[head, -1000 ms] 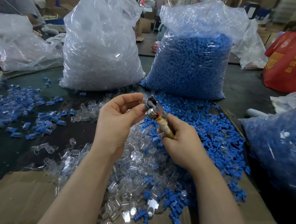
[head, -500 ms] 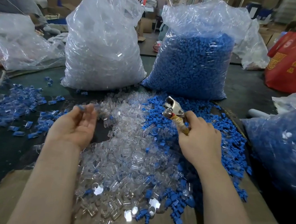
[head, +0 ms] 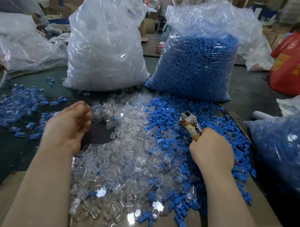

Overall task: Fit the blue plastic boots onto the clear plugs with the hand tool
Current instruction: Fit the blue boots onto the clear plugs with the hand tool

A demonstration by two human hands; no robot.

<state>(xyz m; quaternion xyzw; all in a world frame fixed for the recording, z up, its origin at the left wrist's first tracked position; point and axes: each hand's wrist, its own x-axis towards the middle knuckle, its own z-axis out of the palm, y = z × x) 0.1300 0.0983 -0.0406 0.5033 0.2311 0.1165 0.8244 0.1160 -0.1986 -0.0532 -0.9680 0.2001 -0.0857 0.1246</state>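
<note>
— Two hands? What does the left hand (head: 67, 123) do?
— It hovers with loosely curled fingers, empty, beside the clear plugs (head: 124, 147).
— And to the right?
— Blue boots (head: 165, 113) lie heaped; the right hand (head: 212, 148) grips the hand tool (head: 190, 122).

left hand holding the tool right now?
No: the hand tool is gripped in the right hand, while the left hand hovers over the clear plugs without it.

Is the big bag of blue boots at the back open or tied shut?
Open. The bag of blue boots stands upright, its clear plastic top loose and spread, no knot or tie visible; boots fill most of it.
</note>
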